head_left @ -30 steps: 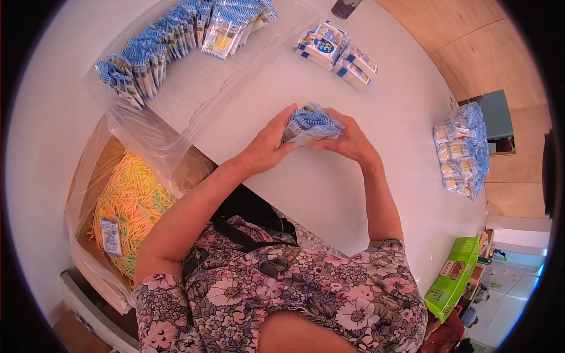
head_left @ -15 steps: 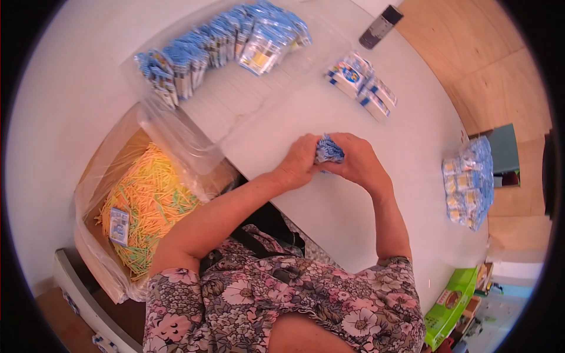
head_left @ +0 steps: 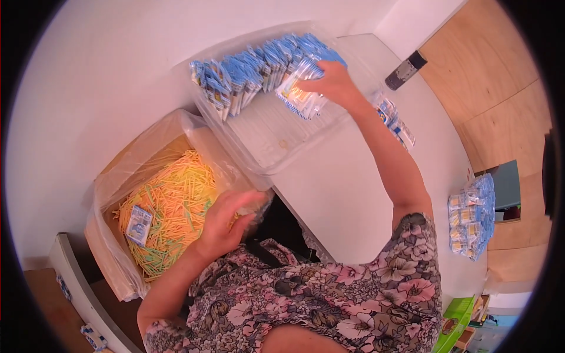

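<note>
R hand (head_left: 334,84) pinches blue-white pkts (head_left: 296,99) at front of row in clear tray (head_left: 265,134); L hand (head_left: 225,222), fingers loosely spread, hangs by carton (head_left: 106,256) of coloured sticks (head_left: 176,217). Step's prob. picking up or setting down a bunch; next move calls for keeping pkts squared. R fingertips partly hidden; L blurry, can't tell if touching clear liner (head_left: 129,162).

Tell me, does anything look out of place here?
Perhaps: a lone blue-and-white packet lies on the loose coloured sticks in the lined cardboard box, whereas many similar-looking packets sit together in the clear plastic tray.
</note>
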{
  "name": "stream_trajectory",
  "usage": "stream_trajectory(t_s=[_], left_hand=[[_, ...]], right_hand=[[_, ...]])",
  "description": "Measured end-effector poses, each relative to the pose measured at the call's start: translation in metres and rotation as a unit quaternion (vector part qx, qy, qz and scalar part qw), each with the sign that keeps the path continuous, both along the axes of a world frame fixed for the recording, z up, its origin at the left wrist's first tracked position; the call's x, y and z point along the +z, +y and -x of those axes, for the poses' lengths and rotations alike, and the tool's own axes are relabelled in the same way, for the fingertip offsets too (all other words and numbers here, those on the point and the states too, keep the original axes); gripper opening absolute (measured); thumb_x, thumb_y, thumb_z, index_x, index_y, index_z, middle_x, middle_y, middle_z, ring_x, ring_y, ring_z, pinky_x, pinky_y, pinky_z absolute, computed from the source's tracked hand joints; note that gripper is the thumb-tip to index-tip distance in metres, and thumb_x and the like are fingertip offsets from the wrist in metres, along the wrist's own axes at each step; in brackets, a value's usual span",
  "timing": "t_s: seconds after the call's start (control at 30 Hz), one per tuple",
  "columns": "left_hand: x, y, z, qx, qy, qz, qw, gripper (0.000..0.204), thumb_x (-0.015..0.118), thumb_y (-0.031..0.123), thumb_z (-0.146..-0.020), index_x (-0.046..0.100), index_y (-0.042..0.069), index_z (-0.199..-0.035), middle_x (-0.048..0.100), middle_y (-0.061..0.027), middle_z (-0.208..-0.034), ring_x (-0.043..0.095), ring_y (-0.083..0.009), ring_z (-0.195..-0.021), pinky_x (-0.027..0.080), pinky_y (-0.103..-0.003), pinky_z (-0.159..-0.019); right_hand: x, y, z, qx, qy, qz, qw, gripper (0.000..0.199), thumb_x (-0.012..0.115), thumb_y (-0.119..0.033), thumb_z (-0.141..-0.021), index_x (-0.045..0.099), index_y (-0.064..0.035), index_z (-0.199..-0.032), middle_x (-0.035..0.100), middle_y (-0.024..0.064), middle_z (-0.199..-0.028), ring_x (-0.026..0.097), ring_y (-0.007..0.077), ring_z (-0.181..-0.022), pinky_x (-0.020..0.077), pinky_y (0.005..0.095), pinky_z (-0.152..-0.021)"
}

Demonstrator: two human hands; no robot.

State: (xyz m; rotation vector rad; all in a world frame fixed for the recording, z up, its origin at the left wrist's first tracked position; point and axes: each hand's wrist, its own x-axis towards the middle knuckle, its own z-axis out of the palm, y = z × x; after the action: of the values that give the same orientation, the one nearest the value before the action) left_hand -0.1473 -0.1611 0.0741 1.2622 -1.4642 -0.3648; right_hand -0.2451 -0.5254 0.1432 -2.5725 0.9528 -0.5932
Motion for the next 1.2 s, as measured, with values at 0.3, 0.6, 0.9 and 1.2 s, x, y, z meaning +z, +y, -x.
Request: stream_trajectory(t_s=[0.3,0.6,0.9,1.2], left_hand=[[-0.054,0.069,-0.062,0.161,-0.127,-0.029,0.978,0.038,0.064,-0.005,-0.072,0.059,0.004,-0.108,0.062,-0.0142,-0.106,0.06,-0.0307,-0.092,0.049,-0.037,-0.079],[-0.072,0.145,-0.15,0.388,-0.216,-0.297,0.845,0.031,0.073,0.017,-0.07,0.062,0.004,-0.096,0.061,-0.0142,-0.094,0.058,-0.035,-0.093,0.048,-0.043,-0.076],[-0.093,0.179,-0.175,0.457,-0.295,-0.521,0.658,0.056,0.081,0.036,-0.059,0.058,0.006,-0.1,0.058,-0.0116,-0.104,0.057,-0.033,-0.097,0.047,-0.044,-0.079],[-0.11,0.201,-0.195,0.494,-0.181,-0.37,0.766,0.041,0.081,0.018,-0.06,0.062,0.008,-0.095,0.061,-0.01,-0.097,0.057,-0.0308,-0.096,0.047,-0.04,-0.081]], right_hand=[[-0.036,-0.006,-0.085,-0.018,0.253,0.122,0.96,0.061,0.072,-0.048,-0.069,0.057,-0.0008,-0.104,0.063,0.0211,-0.097,0.06,0.0364,-0.095,0.0474,0.0455,-0.079],[-0.031,-0.025,-0.057,-0.02,0.286,0.134,0.949,0.087,0.074,-0.055,-0.065,0.048,0.0021,-0.125,0.059,0.0252,-0.114,0.056,0.038,-0.108,0.0451,0.0422,-0.089],[-0.014,0.022,-0.068,-0.077,0.383,0.153,0.908,0.089,0.066,-0.063,-0.069,0.043,-0.0036,-0.131,0.058,0.0247,-0.115,0.056,0.0364,-0.108,0.0446,0.0441,-0.087],[0.051,0.192,-0.026,0.03,-0.114,0.177,0.977,0.029,0.064,-0.019,-0.085,0.062,-0.006,-0.11,0.067,0.0068,-0.099,0.062,0.0144,-0.077,0.0483,0.0235,-0.067]])
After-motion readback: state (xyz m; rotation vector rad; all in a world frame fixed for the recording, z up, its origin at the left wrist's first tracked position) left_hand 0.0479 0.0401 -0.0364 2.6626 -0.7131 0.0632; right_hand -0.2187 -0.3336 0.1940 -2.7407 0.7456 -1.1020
